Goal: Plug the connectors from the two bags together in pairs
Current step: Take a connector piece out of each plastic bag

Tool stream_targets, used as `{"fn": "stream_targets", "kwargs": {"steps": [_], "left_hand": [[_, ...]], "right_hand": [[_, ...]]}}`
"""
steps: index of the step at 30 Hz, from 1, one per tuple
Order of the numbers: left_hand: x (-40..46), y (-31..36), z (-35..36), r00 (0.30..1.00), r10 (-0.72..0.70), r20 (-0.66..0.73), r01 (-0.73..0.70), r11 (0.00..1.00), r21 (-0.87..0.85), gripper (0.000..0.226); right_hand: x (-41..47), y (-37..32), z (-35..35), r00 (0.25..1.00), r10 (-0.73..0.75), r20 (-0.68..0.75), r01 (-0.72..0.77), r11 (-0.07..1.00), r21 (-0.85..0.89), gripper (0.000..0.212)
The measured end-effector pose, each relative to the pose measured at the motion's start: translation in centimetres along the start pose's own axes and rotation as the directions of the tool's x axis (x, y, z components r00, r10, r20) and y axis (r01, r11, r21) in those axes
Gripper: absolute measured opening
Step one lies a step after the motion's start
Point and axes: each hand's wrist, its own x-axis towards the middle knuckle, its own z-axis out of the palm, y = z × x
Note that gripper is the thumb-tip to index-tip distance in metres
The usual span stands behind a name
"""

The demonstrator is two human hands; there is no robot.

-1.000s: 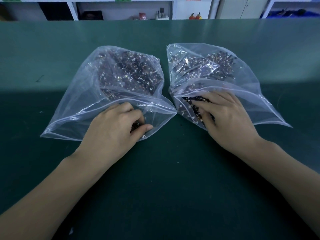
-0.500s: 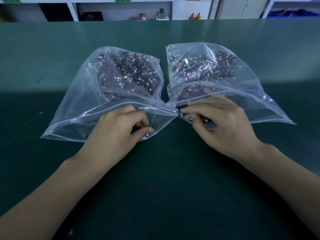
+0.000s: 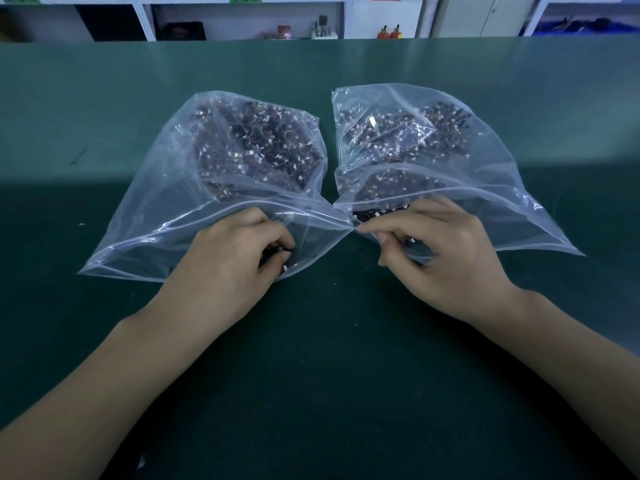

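Note:
Two clear plastic bags lie side by side on the green table (image 3: 104,98), mouths toward me. The left bag (image 3: 166,188) and the right bag (image 3: 502,174) each hold a heap of dark wired connectors with small white plugs. My left hand (image 3: 225,268) is in the mouth of the left bag, fingers curled around a dark connector (image 3: 282,259) with a white tip. My right hand (image 3: 446,258) is at the mouth of the right bag, thumb and fingers pinching a connector (image 3: 410,241) whose white end shows; dark connectors (image 3: 377,213) lie just beyond its fingers.
The green mat stretches wide in front of and beside the bags. White shelving (image 3: 242,19) with small items stands beyond the table's far edge. A blue bin (image 3: 581,24) is at the back right.
My right hand has drawn back toward me from deep in the right bag to its mouth, fingers curling into a pinch. My left hand stayed at the left bag's mouth, fingers closing.

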Motion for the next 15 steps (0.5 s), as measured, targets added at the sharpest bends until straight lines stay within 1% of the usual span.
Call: {"fn": "stream_targets", "kwargs": {"steps": [4,8,12,15], "left_hand": [[-0.09,-0.08,-0.10,0.999,-0.035,-0.038,0.036,0.999,0.020,0.014],[-0.06,-0.13,-0.24,0.998,-0.056,-0.041,0.057,0.998,0.017,0.018],[-0.18,-0.06,-0.55,0.998,-0.038,-0.052,0.042,0.996,0.078,0.019],[-0.34,0.08,-0.82,0.996,0.006,-0.088,0.006,0.991,0.132,0.021]], "right_hand": [[-0.03,-0.08,0.03,1.000,0.017,0.004,-0.017,1.000,0.007,0.023],[-0.03,-0.04,0.04,1.000,0.022,0.008,-0.022,1.000,0.010,0.022],[-0.06,-0.02,0.02,1.000,0.022,0.006,-0.022,1.000,0.013,0.022],[-0.09,-0.07,-0.03,1.000,0.021,-0.004,-0.021,1.000,0.015,0.022]]}}
